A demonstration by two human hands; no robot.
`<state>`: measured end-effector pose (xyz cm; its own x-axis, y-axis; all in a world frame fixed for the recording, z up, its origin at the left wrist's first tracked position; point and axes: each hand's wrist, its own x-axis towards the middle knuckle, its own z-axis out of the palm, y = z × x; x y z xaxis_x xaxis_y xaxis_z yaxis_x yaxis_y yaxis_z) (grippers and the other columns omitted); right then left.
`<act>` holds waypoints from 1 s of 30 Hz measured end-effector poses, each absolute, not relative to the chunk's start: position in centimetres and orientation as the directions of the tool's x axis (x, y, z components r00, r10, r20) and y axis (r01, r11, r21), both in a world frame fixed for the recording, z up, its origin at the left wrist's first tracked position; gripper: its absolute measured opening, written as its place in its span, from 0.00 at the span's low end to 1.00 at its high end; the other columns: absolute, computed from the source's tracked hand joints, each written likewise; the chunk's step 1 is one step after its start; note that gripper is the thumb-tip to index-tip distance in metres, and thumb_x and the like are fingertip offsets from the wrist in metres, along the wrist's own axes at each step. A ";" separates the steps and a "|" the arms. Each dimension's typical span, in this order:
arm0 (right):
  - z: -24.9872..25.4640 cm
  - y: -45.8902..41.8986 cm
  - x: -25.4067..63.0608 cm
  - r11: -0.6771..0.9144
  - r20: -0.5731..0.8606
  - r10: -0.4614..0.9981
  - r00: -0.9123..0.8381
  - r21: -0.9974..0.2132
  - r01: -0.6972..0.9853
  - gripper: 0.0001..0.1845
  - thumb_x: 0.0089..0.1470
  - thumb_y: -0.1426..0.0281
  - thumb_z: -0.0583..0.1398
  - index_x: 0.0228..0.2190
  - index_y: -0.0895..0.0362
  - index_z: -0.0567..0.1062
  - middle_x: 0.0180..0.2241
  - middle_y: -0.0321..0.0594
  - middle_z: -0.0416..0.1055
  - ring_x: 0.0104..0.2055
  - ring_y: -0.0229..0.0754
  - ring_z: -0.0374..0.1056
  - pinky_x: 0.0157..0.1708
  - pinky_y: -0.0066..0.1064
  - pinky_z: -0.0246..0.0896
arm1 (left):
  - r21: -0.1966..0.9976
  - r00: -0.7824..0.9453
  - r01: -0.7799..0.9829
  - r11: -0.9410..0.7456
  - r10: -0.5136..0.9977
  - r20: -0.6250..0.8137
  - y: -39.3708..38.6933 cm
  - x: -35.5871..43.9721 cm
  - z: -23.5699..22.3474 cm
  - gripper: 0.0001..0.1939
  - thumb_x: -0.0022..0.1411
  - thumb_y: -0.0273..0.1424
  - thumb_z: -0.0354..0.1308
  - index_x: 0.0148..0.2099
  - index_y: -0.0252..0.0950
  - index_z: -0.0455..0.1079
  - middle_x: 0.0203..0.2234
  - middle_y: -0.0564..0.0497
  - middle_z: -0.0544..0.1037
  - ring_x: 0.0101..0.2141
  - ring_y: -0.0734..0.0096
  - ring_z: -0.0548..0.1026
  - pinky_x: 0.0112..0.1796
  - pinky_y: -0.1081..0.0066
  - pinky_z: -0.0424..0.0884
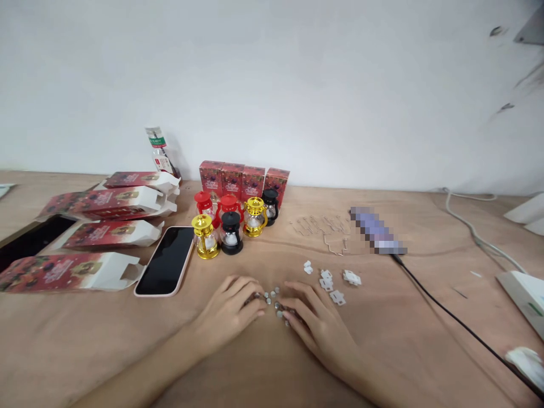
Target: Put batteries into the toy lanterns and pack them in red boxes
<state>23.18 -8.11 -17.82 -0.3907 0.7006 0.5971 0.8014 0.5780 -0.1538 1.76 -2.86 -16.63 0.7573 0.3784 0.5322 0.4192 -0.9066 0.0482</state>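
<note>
Printed lettering shows on four upright red boxes (232, 180) at the far side of the tabletop (238, 368) and on a green-and-red bottle label (157, 141) behind the open cartons (106, 233) at left, all too small to read surely. The left hand (233, 304) is half open, fingers curved, and the right hand (318, 320) is spread wider; their fingertips touch small silvery discs (279, 313) lying near, between them, partly covered and so not countable. Six miniature lanterns (254, 220), two red, two gold, two black, stand beyond, right of one pink-edged smartphone (165, 263); white plastic pieces (338, 297) lie right.
</note>
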 end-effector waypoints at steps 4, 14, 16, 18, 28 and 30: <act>-18.0 -8.0 23.2 0.570 0.586 0.688 -0.429 -0.071 0.818 0.13 0.58 0.75 0.54 0.41 0.52 0.74 0.45 0.47 0.70 0.45 0.48 0.66 0.39 0.41 0.69 | 0.041 0.722 0.462 -0.886 0.402 0.563 -2.5 2.4 -16.8 0.09 0.69 0.29 0.48 0.39 0.34 0.69 0.37 0.48 0.74 0.41 0.65 0.69 0.38 0.66 0.63; -18.1 -8.2 23.0 0.575 0.621 0.684 -0.383 -0.136 0.807 0.09 0.58 0.75 0.54 0.34 0.54 0.74 0.45 0.47 0.69 0.46 0.49 0.65 0.40 0.43 0.68 | 0.085 0.717 0.470 -0.879 0.436 0.544 -2.2 3.2 -17.0 0.05 0.62 0.31 0.60 0.37 0.35 0.69 0.40 0.49 0.74 0.43 0.62 0.69 0.40 0.65 0.61; -18.0 -8.2 23.0 0.582 0.624 0.688 -0.371 -0.169 0.796 0.08 0.58 0.74 0.54 0.34 0.55 0.74 0.44 0.47 0.69 0.46 0.49 0.65 0.40 0.43 0.68 | 0.087 0.715 0.460 -0.884 0.426 0.554 -2.3 3.3 -17.0 0.04 0.62 0.29 0.59 0.35 0.35 0.69 0.39 0.49 0.74 0.43 0.63 0.69 0.40 0.65 0.61; -18.0 -8.2 23.0 0.590 0.628 0.690 -0.361 -0.198 0.783 0.08 0.59 0.74 0.54 0.32 0.55 0.74 0.44 0.46 0.70 0.45 0.48 0.65 0.40 0.42 0.68 | 0.084 0.715 0.443 -0.893 0.408 0.568 -2.3 3.3 -16.9 0.04 0.63 0.26 0.57 0.34 0.35 0.69 0.38 0.50 0.74 0.42 0.64 0.69 0.40 0.66 0.61; -18.2 -8.1 22.9 0.596 0.649 0.658 -0.383 -0.138 0.791 0.11 0.61 0.74 0.52 0.32 0.57 0.73 0.42 0.45 0.72 0.43 0.46 0.66 0.40 0.37 0.66 | 0.066 0.722 0.424 -0.903 0.381 0.577 -2.5 3.4 -16.8 0.08 0.69 0.28 0.49 0.41 0.37 0.70 0.39 0.52 0.75 0.43 0.67 0.68 0.41 0.68 0.61; -18.2 -8.0 22.9 0.590 0.644 0.665 -0.379 -0.141 0.795 0.12 0.62 0.74 0.51 0.31 0.57 0.73 0.41 0.45 0.72 0.43 0.45 0.66 0.40 0.37 0.66 | 0.072 0.720 0.420 -0.905 0.380 0.581 -2.4 3.4 -16.8 0.09 0.69 0.28 0.49 0.39 0.36 0.70 0.39 0.52 0.75 0.43 0.67 0.68 0.41 0.68 0.61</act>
